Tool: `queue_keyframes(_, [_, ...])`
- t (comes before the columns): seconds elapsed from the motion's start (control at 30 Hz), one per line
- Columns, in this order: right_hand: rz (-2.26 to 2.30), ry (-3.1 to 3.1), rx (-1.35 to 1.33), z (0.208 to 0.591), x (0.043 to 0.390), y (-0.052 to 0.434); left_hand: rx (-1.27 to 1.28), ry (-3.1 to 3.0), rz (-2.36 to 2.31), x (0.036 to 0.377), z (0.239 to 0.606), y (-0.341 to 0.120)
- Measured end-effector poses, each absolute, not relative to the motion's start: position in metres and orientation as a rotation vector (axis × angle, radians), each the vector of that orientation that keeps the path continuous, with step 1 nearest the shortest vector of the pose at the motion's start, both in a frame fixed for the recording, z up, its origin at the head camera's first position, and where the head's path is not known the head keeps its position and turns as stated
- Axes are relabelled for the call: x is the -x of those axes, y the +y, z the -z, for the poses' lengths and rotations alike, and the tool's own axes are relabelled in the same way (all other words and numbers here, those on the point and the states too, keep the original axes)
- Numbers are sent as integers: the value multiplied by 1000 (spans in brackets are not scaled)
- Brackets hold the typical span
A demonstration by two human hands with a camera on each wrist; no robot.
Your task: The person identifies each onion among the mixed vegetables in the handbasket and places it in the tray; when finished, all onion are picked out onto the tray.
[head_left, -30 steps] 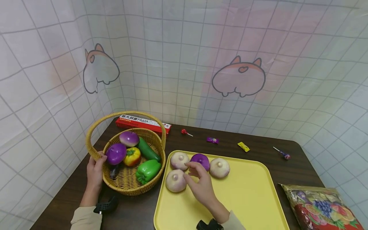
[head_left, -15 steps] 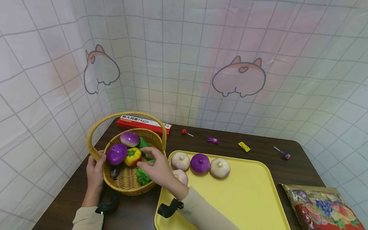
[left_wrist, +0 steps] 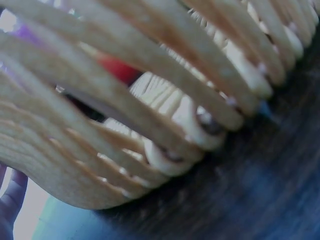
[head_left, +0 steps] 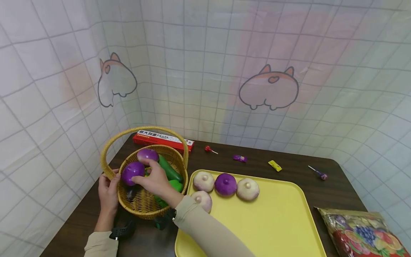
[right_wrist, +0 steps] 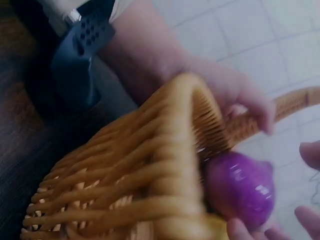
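My left hand (head_left: 108,191) grips the wicker basket (head_left: 142,213) by its left rim, at the foot of the arched handle. Inside lie a glossy purple onion (head_left: 132,173), a purple-and-white onion (head_left: 148,154), a cucumber (head_left: 169,170) and a green bell pepper (head_left: 176,185). A yellow-red pepper is mostly hidden under my right hand (head_left: 155,178), which reaches in over the right side. Its thumb and fingers are spread about the glossy onion (right_wrist: 241,187), fingertips at its edge in the right wrist view. Wicker weave (left_wrist: 150,100) fills most of the left wrist view.
A yellow tray (head_left: 263,221) carries white onions (head_left: 248,189) and a purple one (head_left: 226,184). Behind are a red pasta box (head_left: 163,141), lollipops (head_left: 210,149) and wrapped sweets (head_left: 274,165). A fruit-printed bag (head_left: 363,232) lies at the right.
My right hand has moved left from over the tray's onions into the basket, reaching the purple onions. My left hand keeps its grip on the basket. The head view has shifted slightly.
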State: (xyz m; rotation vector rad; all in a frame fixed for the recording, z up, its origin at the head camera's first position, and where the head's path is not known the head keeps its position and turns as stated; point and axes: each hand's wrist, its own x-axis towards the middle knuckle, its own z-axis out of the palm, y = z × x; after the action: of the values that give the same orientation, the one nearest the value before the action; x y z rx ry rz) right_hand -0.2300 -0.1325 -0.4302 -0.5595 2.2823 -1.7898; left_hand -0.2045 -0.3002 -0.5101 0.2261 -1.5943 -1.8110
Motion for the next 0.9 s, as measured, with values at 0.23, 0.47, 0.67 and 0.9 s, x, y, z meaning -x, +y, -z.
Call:
queue_keyframes(0.23, [1797,2246,534,441,240,-144,-229,-1568,1779,204,512,-299])
queue_keyframes(0.47, [1689,2360,616,445,239,-148,-247,-1572,1739,203,512,-300])
queue_keyframes(0.67, [1477,2467,713,446,235,-152,-245,-1574,1731,204,512,-301])
queue_keyframes(0.9, [1379,2507,739,449,233,-154,-216,-1535,1759,204,511,-299])
